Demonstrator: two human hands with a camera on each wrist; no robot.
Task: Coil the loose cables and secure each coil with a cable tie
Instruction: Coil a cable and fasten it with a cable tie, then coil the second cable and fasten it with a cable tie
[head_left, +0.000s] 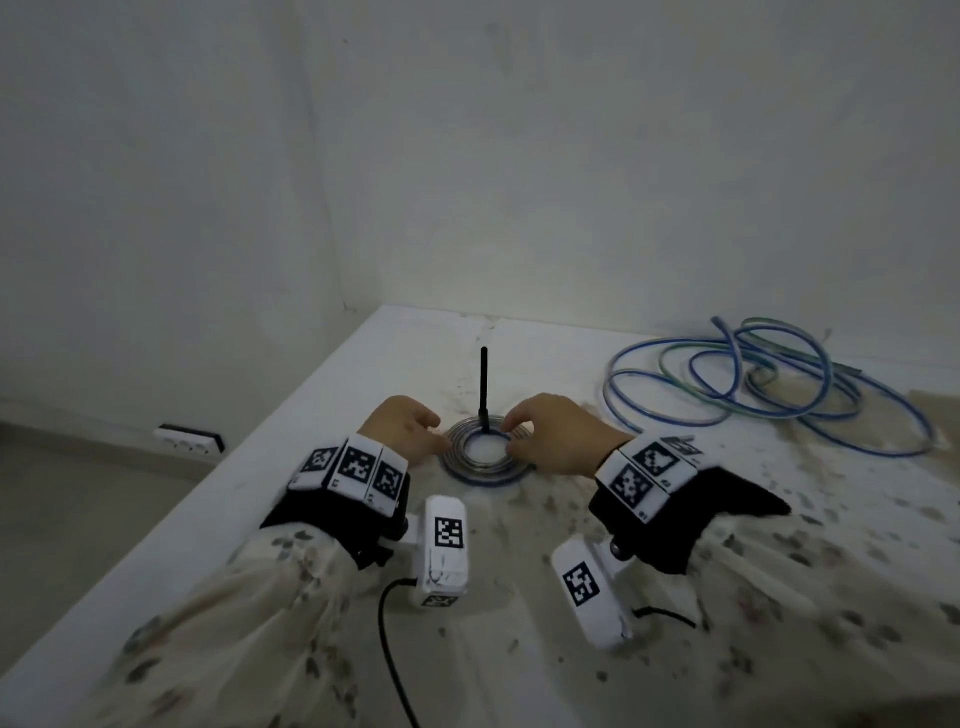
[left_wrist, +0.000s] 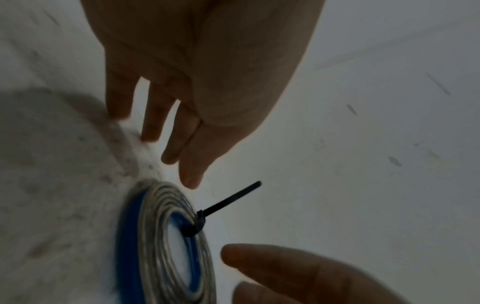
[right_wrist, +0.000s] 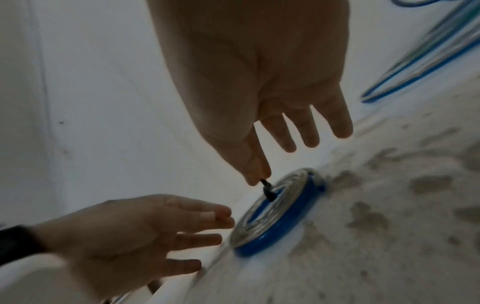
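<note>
Two hands flank one finished coil of blue and clear cable, which lies flat on the white table, near the edge of a speckled cloth.

Coil: tight flat spiral, open centre. A black cable tie is cinched round its far side, and the tail stands upright and free.

Left hand: just left of the coil, fingers relaxed and nearly straight, holding nothing. The left wrist view shows the fingertips just short of the coil's rim and apart from the tie.

Right hand: just right of the coil, fingers loosely spread, nothing gripped. In the right wrist view the tie passes behind this hand's forefinger. The other views show the tail clear of it. Cannot tell whether a fingertip touches the rim.

Loose cables: blue and green loops in an untidy heap at the far right of the table, well apart from the coil, untied.

Other: a white socket strip sits low on the wall to the left.
</note>
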